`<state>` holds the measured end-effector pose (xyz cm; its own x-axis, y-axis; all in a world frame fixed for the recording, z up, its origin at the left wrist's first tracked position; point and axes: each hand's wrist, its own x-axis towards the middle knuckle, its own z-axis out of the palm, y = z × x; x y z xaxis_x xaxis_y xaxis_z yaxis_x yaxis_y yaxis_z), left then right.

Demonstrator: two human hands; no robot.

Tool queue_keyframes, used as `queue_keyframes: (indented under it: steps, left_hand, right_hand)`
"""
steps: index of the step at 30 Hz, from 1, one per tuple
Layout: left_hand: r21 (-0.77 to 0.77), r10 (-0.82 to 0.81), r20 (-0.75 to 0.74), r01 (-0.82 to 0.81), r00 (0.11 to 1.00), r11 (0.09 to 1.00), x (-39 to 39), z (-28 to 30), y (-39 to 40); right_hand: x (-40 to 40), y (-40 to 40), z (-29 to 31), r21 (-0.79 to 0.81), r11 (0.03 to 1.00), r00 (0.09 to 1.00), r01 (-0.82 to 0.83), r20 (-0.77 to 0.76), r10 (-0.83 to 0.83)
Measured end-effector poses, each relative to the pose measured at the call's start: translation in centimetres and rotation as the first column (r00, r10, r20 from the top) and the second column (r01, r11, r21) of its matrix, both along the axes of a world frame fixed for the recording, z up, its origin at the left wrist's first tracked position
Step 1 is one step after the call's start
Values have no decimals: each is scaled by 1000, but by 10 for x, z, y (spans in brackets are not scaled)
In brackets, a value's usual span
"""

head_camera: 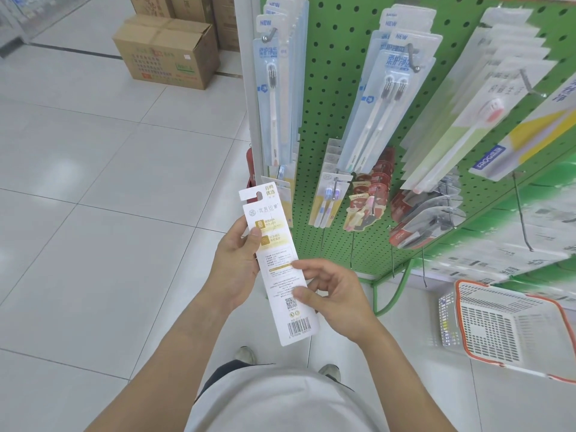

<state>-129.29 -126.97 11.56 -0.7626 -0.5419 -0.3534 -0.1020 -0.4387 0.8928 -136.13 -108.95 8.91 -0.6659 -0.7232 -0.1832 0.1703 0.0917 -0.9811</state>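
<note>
I hold a long white toothbrush pack [276, 244] upright in front of me, its printed back with text, a QR code and a barcode facing me. My left hand [233, 266] grips its left edge, thumb across the card. My right hand [333, 297] pinches the right edge lower down with thumb and fingers. The toothbrush itself is hidden on the far side of the card.
A green pegboard rack [330, 98] stands ahead with hanging toothbrush packs [274, 98] on hooks. A white and orange shopping basket [505, 325] sits on the tiled floor at the right. Cardboard boxes [168, 51] stand at the back left.
</note>
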Motion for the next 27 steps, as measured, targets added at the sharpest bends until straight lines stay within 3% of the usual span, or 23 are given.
queue_keyframes:
  steps: [5,10,16,21,27]
  left_hand:
    - [24,-28,-41,29,999,999,0,2,2]
    - [-12,-167,-3,166,986,986,2,-2,9]
    - [20,-13,65,12,998,1000,1,-10,14]
    - [22,68,70,-70,995,997,1,-9,9]
    - [25,106,79,-108,991,994,2,-5,13]
  right_hand:
    - [1,2,3,-37,999,998,30,60,-28]
    - [1,0,4,-55,995,995,77,75,-73]
    - [5,1,5,-63,993,991,95,105,-89]
    - [1,8,12,35,996,965,-83,251,72]
    - [-2,15,9,64,988,965,-138,234,119]
